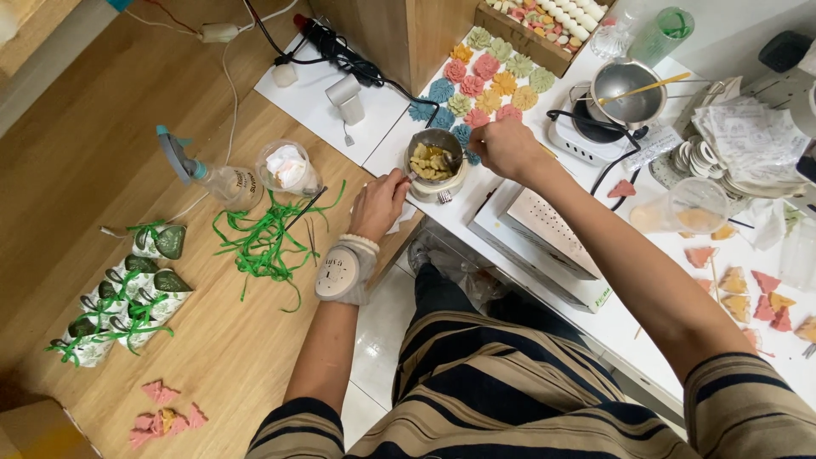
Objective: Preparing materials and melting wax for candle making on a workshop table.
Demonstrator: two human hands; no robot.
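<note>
My left hand (378, 204) rests by a small metal pot (435, 161) filled with yellowish chunks, fingers pinched on a thin utensil handle at the pot's left rim. My right hand (507, 146) hovers just right of the pot, fingers curled at the edge of a spread of flower-shaped wax pieces (486, 81) in pink, teal, green and orange on the white table (544, 255). Whether the right hand holds a piece is hidden.
A hot plate with a steel pot and wooden stick (627, 93) stands to the right. A plastic cup (695, 204) and triangular pieces (748, 293) lie further right. On the wooden surface lie green ribbon (263, 242), a spray bottle (212, 174) and wrapped bundles (127, 297).
</note>
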